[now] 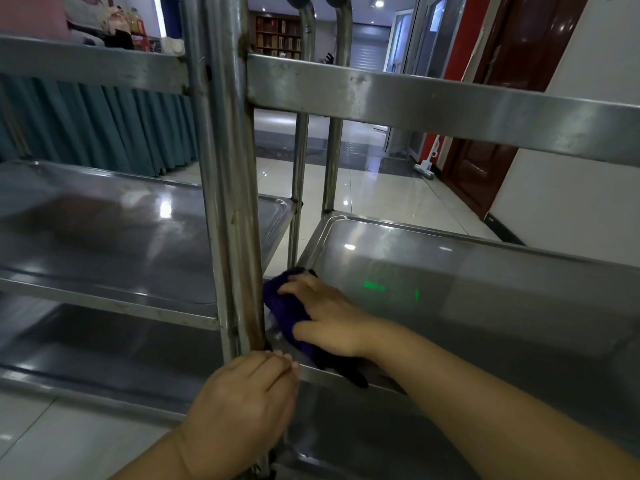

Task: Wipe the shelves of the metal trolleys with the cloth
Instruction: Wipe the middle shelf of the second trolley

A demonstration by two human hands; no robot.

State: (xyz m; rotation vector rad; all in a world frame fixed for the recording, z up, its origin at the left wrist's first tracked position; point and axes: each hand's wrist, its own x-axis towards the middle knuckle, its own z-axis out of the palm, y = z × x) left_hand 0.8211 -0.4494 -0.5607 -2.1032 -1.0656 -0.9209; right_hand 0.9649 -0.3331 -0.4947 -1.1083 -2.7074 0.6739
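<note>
Left hand rests on shelf rim; right hand presses cloth inside.

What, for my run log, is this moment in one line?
step: wiping | right hand: presses cloth on shelf corner | left hand: rests on rim
</note>
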